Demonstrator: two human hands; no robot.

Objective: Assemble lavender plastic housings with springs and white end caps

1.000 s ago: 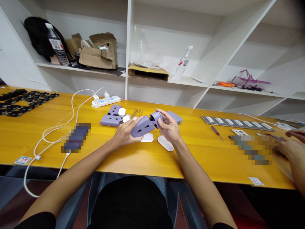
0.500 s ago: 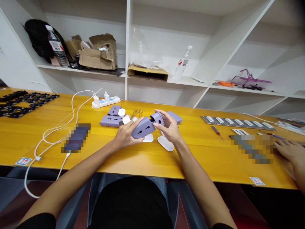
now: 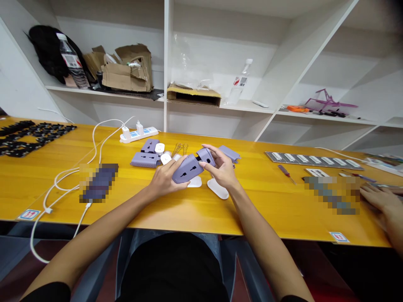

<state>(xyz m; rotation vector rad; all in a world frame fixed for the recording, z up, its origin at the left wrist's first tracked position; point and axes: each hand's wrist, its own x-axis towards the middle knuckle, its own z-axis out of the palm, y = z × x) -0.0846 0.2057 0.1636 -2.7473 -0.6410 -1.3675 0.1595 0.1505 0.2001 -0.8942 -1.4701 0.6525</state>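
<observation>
Working from the head view, the only one. Centre of frame: left hand (image 3: 162, 180) closed round the near end of a lilac slotted casing (image 3: 186, 169), thumb below, fingers above. Right hand (image 3: 225, 170) pinches a lilac end piece (image 3: 206, 157), thumb on its front, fingers over the top. Both parts are up off the counter (image 3: 189, 214), tilted, rising toward the right; dark gap between them at the upper edge. Cannot tell whether they meet below.

Handling, by judgement: looks like thin moulded plastic, so light and stiff, a little slippery; edges beside the gap probably the weakest. Best hold: casing by its long sides, end piece by its rounded outer faces, without squeezing the walls.

Just below the parts in frame, two white oval pieces (image 3: 218, 188). Left of centre, more lilac shells (image 3: 145, 159); above the casing, coiled springs (image 3: 178, 149). Right of centre, a screwdriver (image 3: 284, 170), well apart.
</observation>
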